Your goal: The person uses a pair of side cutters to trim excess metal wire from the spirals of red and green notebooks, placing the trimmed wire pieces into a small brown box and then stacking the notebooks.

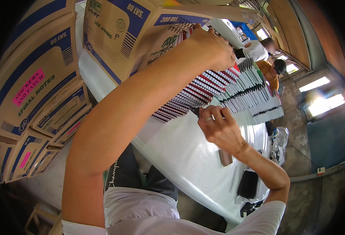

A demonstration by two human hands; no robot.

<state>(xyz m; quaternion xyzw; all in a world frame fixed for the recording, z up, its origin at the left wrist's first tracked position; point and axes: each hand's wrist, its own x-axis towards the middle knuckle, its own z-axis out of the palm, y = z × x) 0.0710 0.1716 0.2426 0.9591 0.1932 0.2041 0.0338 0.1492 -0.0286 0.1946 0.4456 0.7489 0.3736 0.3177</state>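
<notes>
Thumb and fingers drawn together, a person's right grip [221,127] pinches a small black object [195,111] at the near edge of a packed row of red-and-white spiral notebooks [196,92]. The left grip [211,47] reaches across, knuckles bent over the row's far side, apparently to steady it; whether its fingers clamp anything cannot be told. The notebooks lie below the left grip and just beyond the right one, coils turned toward the person, perhaps to keep the bindings within reach. More notebooks with black coils [254,94] adjoin the row on the right. A cardboard carton [117,35] stands close by on the left of the white table [172,156], while a brown block [225,158] and a black bundle [249,184] lie nearer the person. Stacked cartons [35,74] fill the far left; two co-workers [272,70] appear beyond.
</notes>
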